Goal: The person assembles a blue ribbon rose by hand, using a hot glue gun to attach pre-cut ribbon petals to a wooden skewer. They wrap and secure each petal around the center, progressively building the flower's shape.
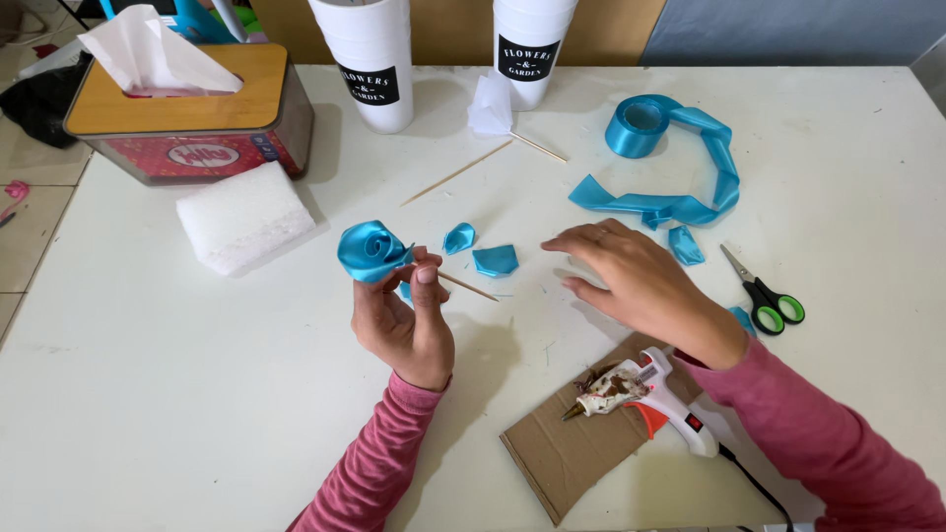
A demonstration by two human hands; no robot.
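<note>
Glossy blue satin ribbon rose on thin wooden skewer, pinched in left hand above white desk, right hand flat, empty, fingers spread near folded ribbon petals, skewer partly hidden by thumb

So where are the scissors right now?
The scissors lie on the white table at the right of the head view, just beyond the right hand and below the blue ribbon.
</note>
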